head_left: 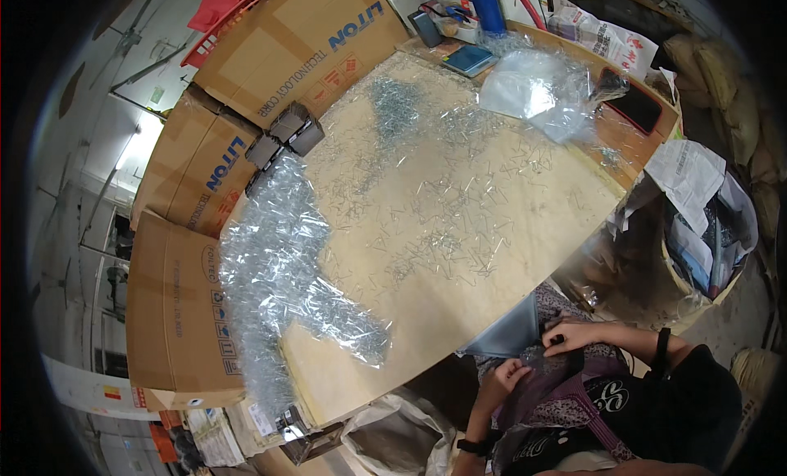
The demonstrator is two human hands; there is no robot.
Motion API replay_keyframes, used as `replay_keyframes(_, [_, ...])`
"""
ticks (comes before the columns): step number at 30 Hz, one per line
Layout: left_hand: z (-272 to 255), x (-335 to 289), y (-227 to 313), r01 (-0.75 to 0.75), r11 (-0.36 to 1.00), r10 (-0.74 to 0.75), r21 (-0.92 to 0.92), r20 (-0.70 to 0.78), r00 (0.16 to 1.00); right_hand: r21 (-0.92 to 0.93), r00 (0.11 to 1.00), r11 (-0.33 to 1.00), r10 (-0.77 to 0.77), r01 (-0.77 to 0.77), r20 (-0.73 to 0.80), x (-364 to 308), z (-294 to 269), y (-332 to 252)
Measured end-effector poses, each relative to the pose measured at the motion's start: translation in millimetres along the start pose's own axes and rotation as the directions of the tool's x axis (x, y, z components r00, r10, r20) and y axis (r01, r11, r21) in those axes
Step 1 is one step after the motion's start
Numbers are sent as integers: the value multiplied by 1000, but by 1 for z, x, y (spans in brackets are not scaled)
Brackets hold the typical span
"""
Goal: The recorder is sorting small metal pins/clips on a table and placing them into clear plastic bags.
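Both hands are low at the right, over my lap, close together just off the table's near edge. My left hand (510, 374) is closed, its fingertips pinched at the rim of some dark, thin, see-through material (548, 373). My right hand (571, 334) is curled shut a little farther away, and what its fingers hold is hidden. A smooth grey-blue sheet (502, 333), perhaps plastic, lies between the hands and the table edge. Many small bent metal wire pieces (447, 251) are scattered across the wooden table (443, 328), apart from both hands.
Long heaps of shiny wire pieces (275, 230) line the table's left side, before cardboard boxes (176, 304). Clear plastic bags (525, 87) and a phone (635, 103) lie at the far right. An open sack (393, 439) stands below the near edge; a filled bin (709, 238) stands right.
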State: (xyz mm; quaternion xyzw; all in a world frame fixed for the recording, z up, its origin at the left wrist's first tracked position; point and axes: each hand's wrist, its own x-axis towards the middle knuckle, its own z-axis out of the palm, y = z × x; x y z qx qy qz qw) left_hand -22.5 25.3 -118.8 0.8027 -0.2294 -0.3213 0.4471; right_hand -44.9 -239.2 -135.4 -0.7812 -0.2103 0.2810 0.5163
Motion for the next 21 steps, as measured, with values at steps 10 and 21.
replay_keyframes(10, [27, -7, -19, -138, 988, 150, 62, -251, 956, -181, 787, 982, -65, -59, -613, 8, -3, -45])
replay_keyframes(21, [-8, -33, 41, -281, 959, 280, 36, -279, 919, -455, 903, 808, -428, 373, -20, 12, -12, -97])
